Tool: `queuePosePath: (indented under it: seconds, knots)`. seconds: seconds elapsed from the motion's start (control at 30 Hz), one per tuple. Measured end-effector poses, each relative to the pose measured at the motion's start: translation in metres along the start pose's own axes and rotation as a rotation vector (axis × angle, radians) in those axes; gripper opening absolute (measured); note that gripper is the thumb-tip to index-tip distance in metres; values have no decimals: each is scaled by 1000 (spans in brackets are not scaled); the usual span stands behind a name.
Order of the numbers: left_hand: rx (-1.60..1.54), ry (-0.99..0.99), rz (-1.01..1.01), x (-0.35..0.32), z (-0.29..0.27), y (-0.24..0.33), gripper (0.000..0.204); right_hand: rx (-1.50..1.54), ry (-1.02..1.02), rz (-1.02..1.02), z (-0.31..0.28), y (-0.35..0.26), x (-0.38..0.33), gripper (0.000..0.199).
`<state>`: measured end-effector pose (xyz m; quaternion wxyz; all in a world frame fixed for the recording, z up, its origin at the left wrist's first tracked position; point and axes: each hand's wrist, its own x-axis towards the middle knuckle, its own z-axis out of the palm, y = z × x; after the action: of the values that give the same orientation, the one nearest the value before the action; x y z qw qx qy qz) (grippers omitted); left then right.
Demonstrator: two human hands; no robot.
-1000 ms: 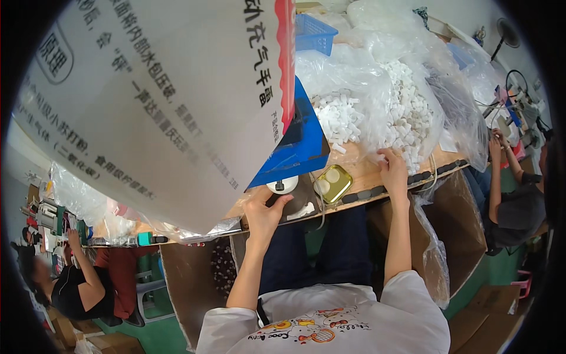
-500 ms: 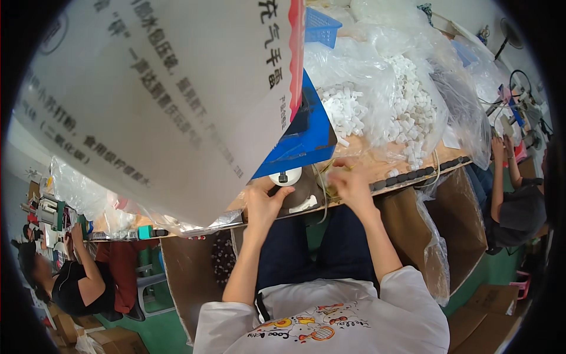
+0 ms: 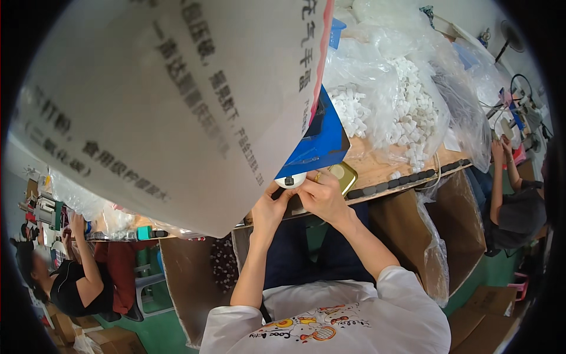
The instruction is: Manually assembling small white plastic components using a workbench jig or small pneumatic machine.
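Note:
My left hand point(image 3: 270, 206) and my right hand point(image 3: 320, 193) meet at the table's front edge, fingertips bent in towards each other. What they pinch is hidden behind the fingers and too small to make out. Just beyond the fingertips is a white round part point(image 3: 289, 180) with a small black piece on it, below the blue machine housing point(image 3: 324, 144). A ring shows on one finger of the right hand. Beside that hand lies a flat, gold-edged object point(image 3: 344, 176) like a phone.
A large white printed sheet point(image 3: 177, 118) covers the upper left. Small white plastic pieces point(image 3: 413, 100) spill from clear bags point(image 3: 377, 35) at the right. Black round pieces point(image 3: 389, 187) line the table edge. Cardboard boxes point(image 3: 407, 236) stand below; co-workers sit at both sides.
My right hand has come left and inward to join the left, which has moved slightly right. The flat gold-edged object now shows more plainly. The printed sheet has shifted right in view.

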<state>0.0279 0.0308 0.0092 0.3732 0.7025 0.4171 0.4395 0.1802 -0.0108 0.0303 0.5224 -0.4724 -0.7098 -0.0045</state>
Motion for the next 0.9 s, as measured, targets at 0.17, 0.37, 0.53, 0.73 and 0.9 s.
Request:
queuePosePath:
  seconds: [0.17, 0.37, 0.53, 0.73, 0.9]
  knots:
    - [67, -21, 8, -2, -5, -2, 31, 46, 17, 156, 0, 4, -8, 26]
    - [-43, -51, -8, -13, -8, -15, 41, -432, 128, 524, -56, 107, -21, 31]
    - [-34, -81, -101, -4, -6, -1, 36, -536, -71, 497, -54, 117, -13, 19]
    - [91, -62, 205, -5, -35, 31, 37, -29, -43, 477, -50, 43, 8, 9]
    - [781, -391, -340, -55, -159, 47, 38, 137, -271, 464, -22, 14, 10, 12]
